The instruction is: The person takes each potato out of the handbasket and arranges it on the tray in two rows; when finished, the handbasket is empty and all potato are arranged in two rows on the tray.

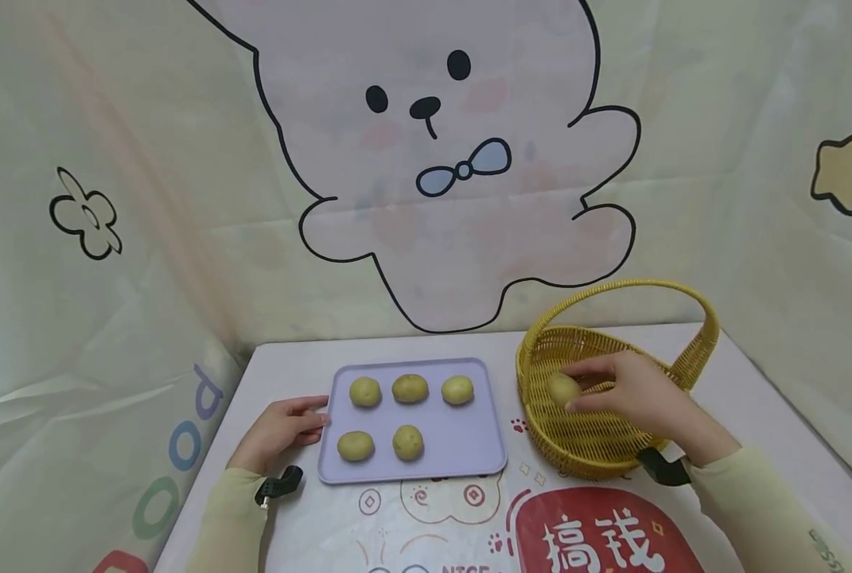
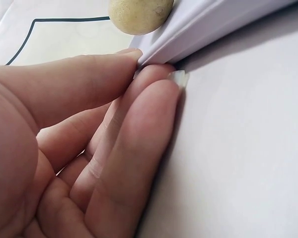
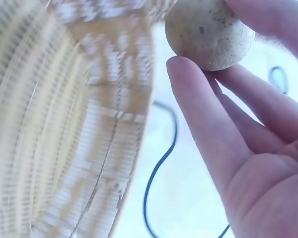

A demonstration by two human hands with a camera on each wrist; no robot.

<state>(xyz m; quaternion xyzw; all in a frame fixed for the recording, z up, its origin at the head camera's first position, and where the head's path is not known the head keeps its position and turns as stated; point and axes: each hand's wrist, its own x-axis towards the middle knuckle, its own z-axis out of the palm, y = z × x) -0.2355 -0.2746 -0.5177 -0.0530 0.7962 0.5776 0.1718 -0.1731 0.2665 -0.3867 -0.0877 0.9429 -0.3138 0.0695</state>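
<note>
My right hand (image 1: 629, 394) holds a small round potato (image 1: 563, 389) between thumb and fingertips, above the yellow woven basket (image 1: 576, 465). In the right wrist view the potato (image 3: 208, 34) is speckled and stands apart from the basket's wall. My left hand (image 1: 282, 430) is at the left edge of a lavender tray (image 1: 461, 450). The left wrist view shows its thumb and fingers pinching the tray's rim (image 2: 188, 37). Several potatoes lie on the tray, three in the back row, such as the middle one (image 1: 410, 388), and two in front, one being rounder (image 1: 407, 442).
The basket's tall handle (image 1: 633, 284) arches over its opening, above the right hand. A printed white cover with a red patch (image 1: 597, 529) lies on the table in front. A cartoon curtain (image 1: 468, 239) hangs behind the table and at both sides.
</note>
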